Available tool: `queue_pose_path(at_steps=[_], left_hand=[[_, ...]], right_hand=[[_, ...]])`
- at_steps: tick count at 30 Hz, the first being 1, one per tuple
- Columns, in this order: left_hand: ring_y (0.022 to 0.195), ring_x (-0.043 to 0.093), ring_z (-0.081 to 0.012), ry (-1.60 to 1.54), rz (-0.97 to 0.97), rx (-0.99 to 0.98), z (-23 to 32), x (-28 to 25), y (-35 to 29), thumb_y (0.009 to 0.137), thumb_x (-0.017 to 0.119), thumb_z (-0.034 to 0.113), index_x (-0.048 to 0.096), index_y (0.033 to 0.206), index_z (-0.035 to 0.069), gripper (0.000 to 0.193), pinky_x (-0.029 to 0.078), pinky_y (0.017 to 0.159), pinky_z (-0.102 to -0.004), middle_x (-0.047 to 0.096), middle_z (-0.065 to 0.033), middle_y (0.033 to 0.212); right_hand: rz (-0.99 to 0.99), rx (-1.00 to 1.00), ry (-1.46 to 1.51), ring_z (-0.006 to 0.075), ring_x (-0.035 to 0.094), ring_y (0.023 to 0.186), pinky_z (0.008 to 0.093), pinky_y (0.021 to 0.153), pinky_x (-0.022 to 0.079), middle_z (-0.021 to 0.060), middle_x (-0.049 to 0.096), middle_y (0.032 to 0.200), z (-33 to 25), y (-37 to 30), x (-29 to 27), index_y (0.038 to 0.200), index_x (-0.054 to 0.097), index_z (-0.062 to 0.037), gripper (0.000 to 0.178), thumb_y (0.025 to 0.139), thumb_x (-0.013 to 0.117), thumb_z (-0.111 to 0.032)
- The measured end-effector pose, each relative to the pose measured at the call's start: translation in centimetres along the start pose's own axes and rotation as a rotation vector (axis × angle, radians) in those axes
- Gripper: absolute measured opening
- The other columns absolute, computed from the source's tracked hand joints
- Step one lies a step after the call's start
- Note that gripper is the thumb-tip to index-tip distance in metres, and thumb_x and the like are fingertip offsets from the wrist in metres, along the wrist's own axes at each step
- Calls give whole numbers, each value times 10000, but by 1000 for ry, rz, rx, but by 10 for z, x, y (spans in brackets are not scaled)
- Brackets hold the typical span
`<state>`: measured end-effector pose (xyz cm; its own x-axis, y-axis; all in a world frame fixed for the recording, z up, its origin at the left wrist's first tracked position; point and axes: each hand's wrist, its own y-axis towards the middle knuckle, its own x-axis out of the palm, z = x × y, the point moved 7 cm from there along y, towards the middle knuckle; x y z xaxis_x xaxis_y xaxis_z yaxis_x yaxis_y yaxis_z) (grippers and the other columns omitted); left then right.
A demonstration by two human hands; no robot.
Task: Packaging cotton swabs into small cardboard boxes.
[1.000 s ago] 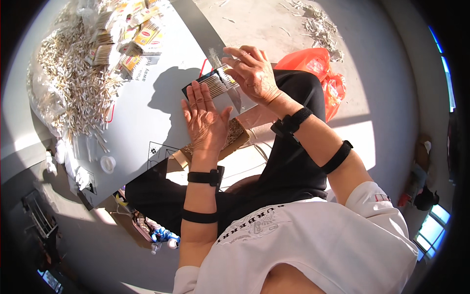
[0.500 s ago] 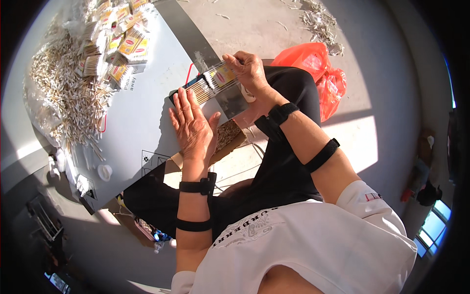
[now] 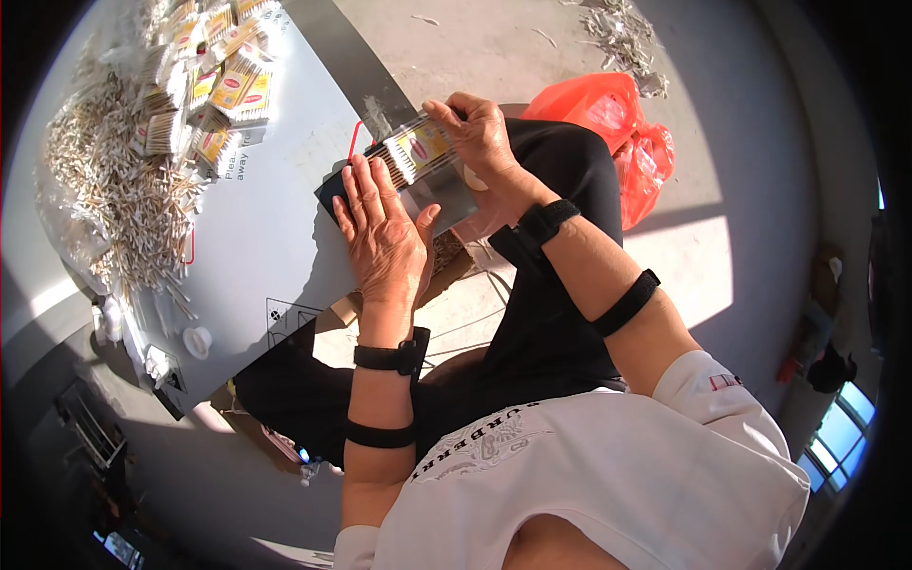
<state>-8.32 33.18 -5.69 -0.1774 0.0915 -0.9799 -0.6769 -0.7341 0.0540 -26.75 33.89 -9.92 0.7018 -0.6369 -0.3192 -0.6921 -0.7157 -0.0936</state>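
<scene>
A clear plastic packet of cotton swabs (image 3: 420, 147) with a yellow and red label lies slantwise at the table's edge. Its far right end is pinched between the thumb and fingers of my right hand (image 3: 484, 142). My left hand (image 3: 388, 252) lies with fingers stretched at the packet's left end, over a dark flat plate (image 3: 328, 197). Those fingertips touch the swab ends or the plate beside them; which one I cannot tell. Part of the plate and the swabs' lower ends are hidden under the left hand.
Loose cotton swabs (image 3: 114, 180) heap on the left of the grey table (image 3: 261, 214), with several labelled packets (image 3: 242, 85) beside them. A small white lid (image 3: 197, 342) sits nearer. Below the table edge is a cardboard box (image 3: 451, 266). Right, a red plastic bag (image 3: 646, 176).
My left hand has shifted slightly right, and less of the pale swab sticks shows beside its fingers. My right hand keeps its pinch on the packet, almost in place. The view has turned a little.
</scene>
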Motion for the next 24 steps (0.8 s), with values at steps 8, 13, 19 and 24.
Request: queue_pose_path(at_steps=[8,13,19,24], left_hand=[[1477,139,-328,3,-13,4,9,-2,5,927,526,499,246,1486,-34,821,142,1176,-507,165,-195,1582],[1468,171,-333,-37,0,35,6,-5,6,948,518,451,259,1485,-22,762,157,1171,-508,178,-209,1574],[1428,265,-323,-883,434,-165,-27,-25,17,1046,375,327,246,1486,-15,572,191,1183,-429,269,-234,1529],[1427,271,-314,-1352,465,-294,-23,-13,30,1049,357,319,249,1465,-64,576,185,1188,-415,266,-271,1515]], right_hand=[[-8,-4,5,61,378,597,268,513,359,-18,460,581,-7,-3,0,736,605,4,393,879,728,-342],[8,3,32,59,389,601,265,520,368,-21,457,584,-8,-4,-2,740,602,2,386,883,724,-335],[-16,14,211,49,373,622,253,526,348,-58,454,635,2,-3,0,759,608,-7,352,927,679,-307],[-35,74,294,49,379,632,245,544,343,-64,446,646,11,0,1,768,614,-7,333,949,650,-285]])
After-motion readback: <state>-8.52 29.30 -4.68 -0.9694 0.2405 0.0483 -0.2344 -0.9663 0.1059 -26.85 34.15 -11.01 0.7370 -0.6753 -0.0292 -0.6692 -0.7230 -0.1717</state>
